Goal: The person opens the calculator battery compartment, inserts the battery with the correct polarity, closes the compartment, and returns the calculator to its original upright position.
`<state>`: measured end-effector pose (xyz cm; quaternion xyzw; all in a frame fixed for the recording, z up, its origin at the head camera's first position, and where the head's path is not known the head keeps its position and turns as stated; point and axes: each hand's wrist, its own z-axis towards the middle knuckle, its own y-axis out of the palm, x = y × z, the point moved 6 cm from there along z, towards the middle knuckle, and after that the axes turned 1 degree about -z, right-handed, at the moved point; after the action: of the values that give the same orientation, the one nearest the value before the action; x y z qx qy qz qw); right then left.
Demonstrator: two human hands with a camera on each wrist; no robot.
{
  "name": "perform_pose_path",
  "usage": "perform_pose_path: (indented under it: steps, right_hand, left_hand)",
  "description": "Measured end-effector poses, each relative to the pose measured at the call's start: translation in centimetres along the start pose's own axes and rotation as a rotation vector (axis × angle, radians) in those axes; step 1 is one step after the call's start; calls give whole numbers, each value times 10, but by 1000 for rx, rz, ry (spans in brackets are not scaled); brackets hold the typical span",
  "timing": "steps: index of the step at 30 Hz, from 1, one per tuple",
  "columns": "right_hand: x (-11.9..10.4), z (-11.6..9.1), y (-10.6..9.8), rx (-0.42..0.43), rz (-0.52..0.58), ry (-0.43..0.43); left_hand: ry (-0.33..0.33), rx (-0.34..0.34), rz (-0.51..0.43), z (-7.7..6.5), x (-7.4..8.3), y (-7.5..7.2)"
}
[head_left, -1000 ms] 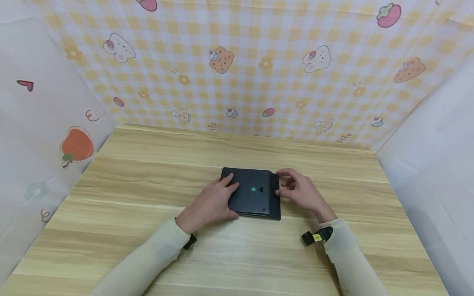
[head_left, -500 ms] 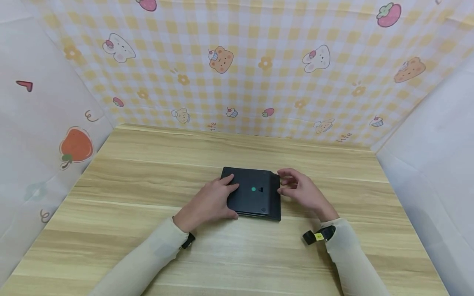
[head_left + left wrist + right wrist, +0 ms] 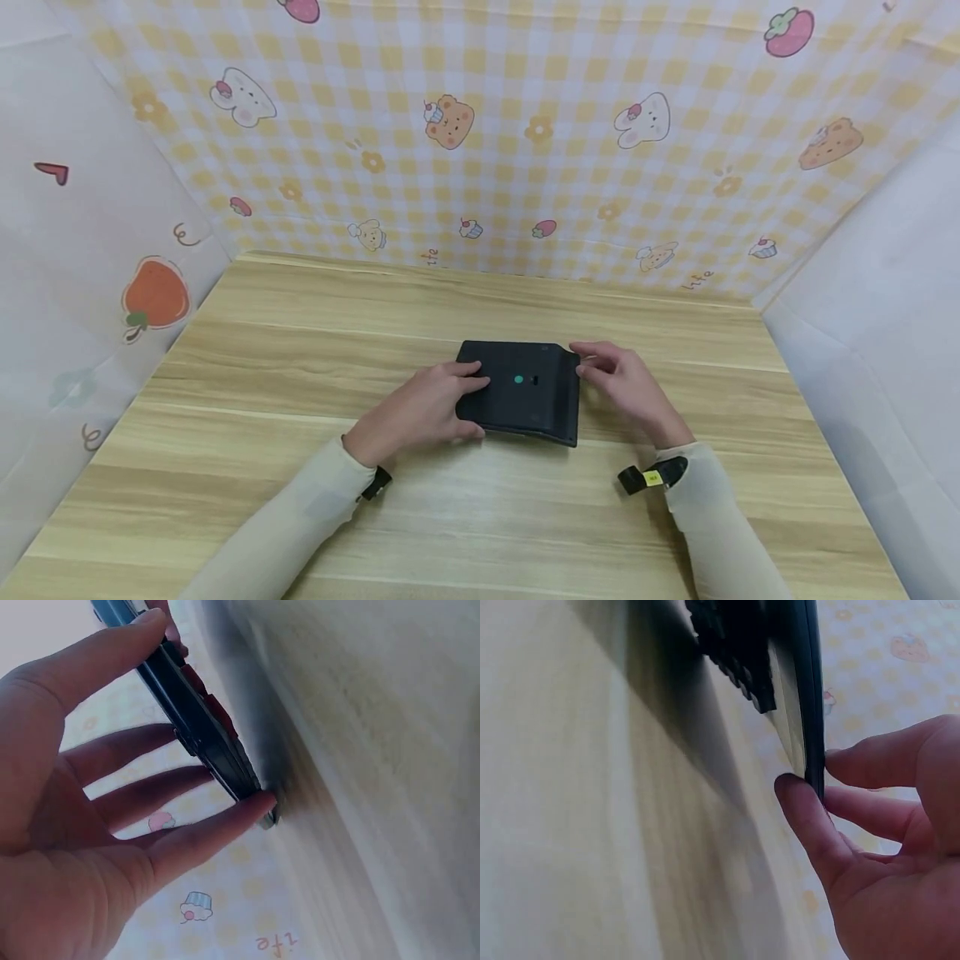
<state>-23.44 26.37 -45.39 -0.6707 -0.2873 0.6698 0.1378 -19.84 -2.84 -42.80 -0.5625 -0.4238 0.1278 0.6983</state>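
Note:
A black calculator [image 3: 510, 392] lies back side up between both hands in the head view, a green dot on its back. My left hand [image 3: 427, 408] grips its left end, thumb at the near edge and fingers over the back. In the left wrist view, the left hand [image 3: 90, 795] holds it edge-on, with red keys on the side facing the table. My right hand [image 3: 622, 383] pinches the far part of its right edge. The right wrist view has the right hand [image 3: 900, 855] with its thumb under the edge, fingers on the other side, and dark keys underneath.
The wood-grain table [image 3: 300, 358] surrounds the calculator. Behind it hangs a yellow checked cloth [image 3: 495, 167] with cartoon prints, and pale cloth walls [image 3: 885, 267] stand at both sides. A dark wrist camera [image 3: 633, 480] hangs at my right sleeve.
The calculator has shifted slightly right and tilted, its right end now raised. My right hand has moved a little right and now pinches the edge; the left hand keeps hold.

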Motion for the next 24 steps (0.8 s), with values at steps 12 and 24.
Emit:
perform_pose_path:
  steps: [12, 24]
  right_hand:
    - [2, -2, -16, 9, 156, 36]
    - [-7, -1, -21, 28, 316, -15]
  left_hand:
    - [209, 81, -64, -5, 10, -19]
    - [264, 293, -132, -9, 14, -43]
